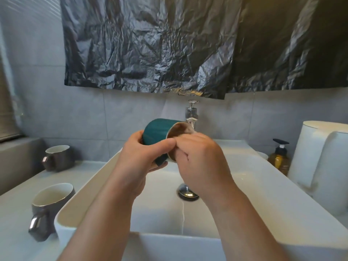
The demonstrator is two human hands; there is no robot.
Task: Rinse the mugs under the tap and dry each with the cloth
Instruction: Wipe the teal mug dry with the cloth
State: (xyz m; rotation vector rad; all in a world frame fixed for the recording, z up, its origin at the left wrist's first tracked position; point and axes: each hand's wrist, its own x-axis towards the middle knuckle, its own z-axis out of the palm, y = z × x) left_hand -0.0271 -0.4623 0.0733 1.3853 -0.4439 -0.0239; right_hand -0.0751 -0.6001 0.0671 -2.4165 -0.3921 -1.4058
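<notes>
Waiting along the bench's left edge, the near grey mug (52, 200) and the far grey mug (58, 157) stand upright, likely queued. Over the sink (263, 178), the left hand (139, 159) has its fingers clamped round the teal mug (160, 134), tipped mouth-right toward the tap (191, 115). The right hand (199, 159) hooks its fingers over the rim, tips hidden inside, probably rubbing it clean. No cloth shows.

Forearms reaching forward, left hand (139, 157) gripping the mug (158, 132); right hand (203, 162), fingers curled over its rim
</notes>
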